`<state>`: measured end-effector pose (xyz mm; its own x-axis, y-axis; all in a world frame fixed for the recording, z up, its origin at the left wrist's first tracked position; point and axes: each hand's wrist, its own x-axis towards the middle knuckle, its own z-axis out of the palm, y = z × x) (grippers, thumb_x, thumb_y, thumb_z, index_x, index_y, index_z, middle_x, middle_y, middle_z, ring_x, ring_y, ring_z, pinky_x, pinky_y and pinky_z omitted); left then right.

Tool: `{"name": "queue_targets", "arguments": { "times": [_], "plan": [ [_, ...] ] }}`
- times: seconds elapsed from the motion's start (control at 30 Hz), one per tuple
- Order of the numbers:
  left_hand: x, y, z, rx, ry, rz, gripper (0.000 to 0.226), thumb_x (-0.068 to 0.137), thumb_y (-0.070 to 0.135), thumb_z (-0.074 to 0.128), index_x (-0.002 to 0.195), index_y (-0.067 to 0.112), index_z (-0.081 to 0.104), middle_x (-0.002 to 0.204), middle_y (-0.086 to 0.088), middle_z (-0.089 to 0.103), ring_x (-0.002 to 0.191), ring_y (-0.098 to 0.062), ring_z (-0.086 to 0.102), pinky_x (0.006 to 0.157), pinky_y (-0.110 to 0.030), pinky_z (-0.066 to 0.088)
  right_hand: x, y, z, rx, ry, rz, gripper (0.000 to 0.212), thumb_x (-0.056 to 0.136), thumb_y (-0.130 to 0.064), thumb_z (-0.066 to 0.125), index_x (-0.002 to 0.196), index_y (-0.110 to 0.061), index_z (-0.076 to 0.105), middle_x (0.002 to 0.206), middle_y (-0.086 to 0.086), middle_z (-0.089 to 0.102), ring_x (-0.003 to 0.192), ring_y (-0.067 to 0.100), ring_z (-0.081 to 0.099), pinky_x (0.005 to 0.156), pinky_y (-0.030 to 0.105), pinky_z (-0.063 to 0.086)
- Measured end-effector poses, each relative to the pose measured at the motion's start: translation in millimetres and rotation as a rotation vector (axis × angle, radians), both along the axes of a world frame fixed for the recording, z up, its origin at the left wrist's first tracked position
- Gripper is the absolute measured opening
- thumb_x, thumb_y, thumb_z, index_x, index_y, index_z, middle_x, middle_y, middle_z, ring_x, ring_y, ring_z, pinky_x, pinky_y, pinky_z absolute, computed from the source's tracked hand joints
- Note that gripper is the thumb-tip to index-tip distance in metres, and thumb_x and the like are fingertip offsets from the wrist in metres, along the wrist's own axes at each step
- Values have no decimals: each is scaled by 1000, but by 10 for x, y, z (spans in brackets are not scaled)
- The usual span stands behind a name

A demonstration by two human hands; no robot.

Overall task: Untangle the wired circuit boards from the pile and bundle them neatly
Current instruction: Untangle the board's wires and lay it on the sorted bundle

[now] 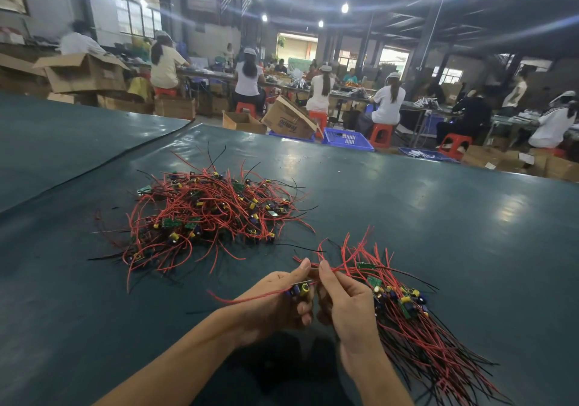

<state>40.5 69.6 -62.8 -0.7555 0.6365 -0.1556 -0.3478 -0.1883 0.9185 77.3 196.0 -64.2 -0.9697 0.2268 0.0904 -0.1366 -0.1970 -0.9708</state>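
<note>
Your left hand (275,304) is gripping a board (301,289), your right hand (347,307) pinching a red wire (341,268). The pile (206,214) is lying on the desk (438,211) beyond, the bundle (407,318) just beside your right hand.

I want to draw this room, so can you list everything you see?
tangled pile: one, red and black wires with green boards, table's left middle.
sorted bundle: one, same colours, beside the right hand.
single board: one, blue and yellow parts, in the left hand.
table: one, dark green, foreground.
blue crates: two, floor behind table.
red stools: several, under seated workers.
cardboard boxes: many, brown, back floor.
workers: many, mostly white tops, back benches.
left hand: one, holds single board.
right hand: one, pinches a red wire.
</note>
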Motion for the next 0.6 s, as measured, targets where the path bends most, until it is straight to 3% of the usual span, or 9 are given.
{"name": "queue_targets", "arguments": {
  "times": [0.03,0.13,0.17,0.23,0.3,0.4,0.5,0.6],
  "plan": [
    [-18,12,9,-40,-34,35,50,75,62,66,58,15,68,53,-1,53,49,-15,53,55,-25,49,-14,8,-15,32,8,-40,32,89,-31,63,78,-3,76,70,37,59,59,31,54,67,47,51],
    [-68,28,4,-111,-139,84,44,86,48,56,71,10,70,56,-4,60,50,-18,59,52,-24,48,-30,44,-62,151,74,-147,29,93,-27,61,72,-21,80,55,7,63,52,14,57,58,23,48],
    [-71,24,-5,-99,-164,78,39,85,44,57,73,10,70,58,-4,62,51,-18,60,53,-24,48,-25,46,-65,212,99,-183,30,94,-26,61,69,-21,79,54,6,64,51,12,58,57,19,47],
    [-67,-8,-29,-40,-186,34,33,81,41,60,69,13,73,62,-3,64,55,-17,61,56,-25,49,-9,41,-72,288,125,-252,36,94,-22,63,63,-6,73,52,16,59,49,14,53,55,16,45],
    [-55,-30,-54,26,-193,-16,32,83,38,59,71,14,75,65,-1,65,60,-16,62,60,-25,50,-10,49,-79,280,131,-317,49,94,-19,64,52,6,56,44,13,44,45,12,38,47,16,36],
    [-2,-36,-40,52,-108,-100,18,83,23,60,84,18,77,77,2,68,70,-13,65,67,-24,48,-29,82,-87,238,107,-370,54,94,-18,64,52,11,46,46,10,40,46,15,35,49,24,34],
    [46,-23,-35,64,14,-187,39,74,-1,56,98,24,74,93,1,70,86,-15,68,73,-26,49,-39,106,-85,194,65,-394,45,93,-17,64,56,8,58,49,21,49,48,24,47,51,41,46],
    [110,49,-35,13,176,-118,14,76,19,72,89,26,72,88,-1,70,80,-14,67,71,-24,51,-33,117,-81,228,76,-388,40,93,-15,63,56,0,66,51,25,55,49,24,50,54,41,48]
  ]
}}
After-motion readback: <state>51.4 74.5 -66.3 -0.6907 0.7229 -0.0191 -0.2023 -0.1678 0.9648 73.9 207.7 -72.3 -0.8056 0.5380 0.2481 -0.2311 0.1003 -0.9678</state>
